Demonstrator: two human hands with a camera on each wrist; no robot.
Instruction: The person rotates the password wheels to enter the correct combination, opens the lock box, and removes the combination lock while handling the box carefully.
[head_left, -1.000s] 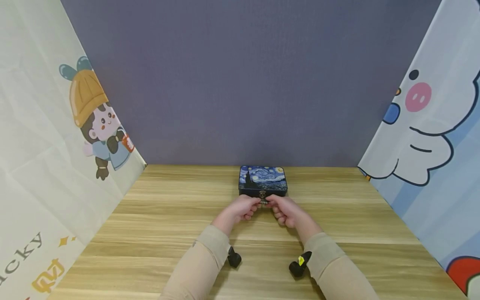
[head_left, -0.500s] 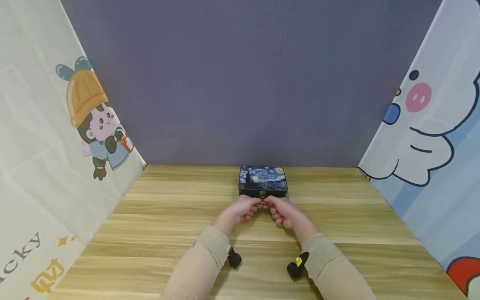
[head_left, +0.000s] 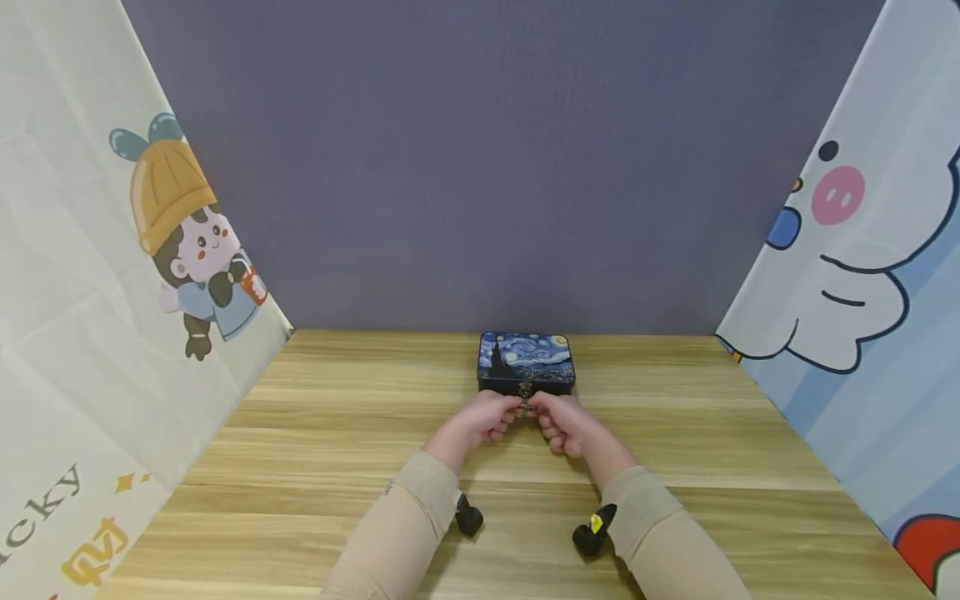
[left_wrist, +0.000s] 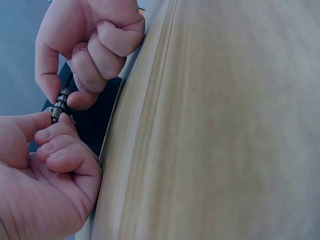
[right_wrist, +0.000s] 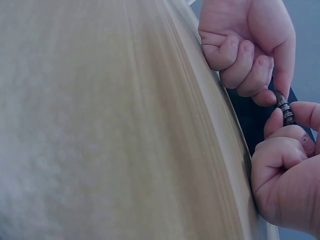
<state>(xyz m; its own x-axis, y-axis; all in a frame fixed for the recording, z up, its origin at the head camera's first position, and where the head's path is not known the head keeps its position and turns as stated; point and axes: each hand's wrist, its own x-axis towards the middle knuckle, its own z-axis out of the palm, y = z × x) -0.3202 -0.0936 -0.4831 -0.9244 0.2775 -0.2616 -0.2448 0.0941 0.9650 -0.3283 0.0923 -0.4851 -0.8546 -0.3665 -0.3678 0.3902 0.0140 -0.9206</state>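
Note:
A small dark tin box (head_left: 527, 357) with a swirling blue night-sky picture on its lid lies closed at the table's far side. Below its front clasp (head_left: 525, 389) is a small cylindrical combination padlock (left_wrist: 60, 104) with numbered rings. My left hand (head_left: 486, 414) pinches one end of the padlock between thumb and forefinger. From the other side, my right hand (head_left: 570, 423) has thumb and forefinger around the ringed part, the other fingers curled. In the right wrist view the rings of the padlock (right_wrist: 285, 108) show between the fingertips; the digits are too small to read.
The wooden table (head_left: 337, 450) ends at a grey-purple back panel (head_left: 510, 167). Cartoon-printed sheets flank it: a white one (head_left: 82, 275) on the left and a blue-and-white one (head_left: 862, 317) on the right. Black camera mounts hang at both sleeves.
My right hand and forearm have shifted slightly left, the right wrist turning a little at the padlock. The left hand and the box stay in place.

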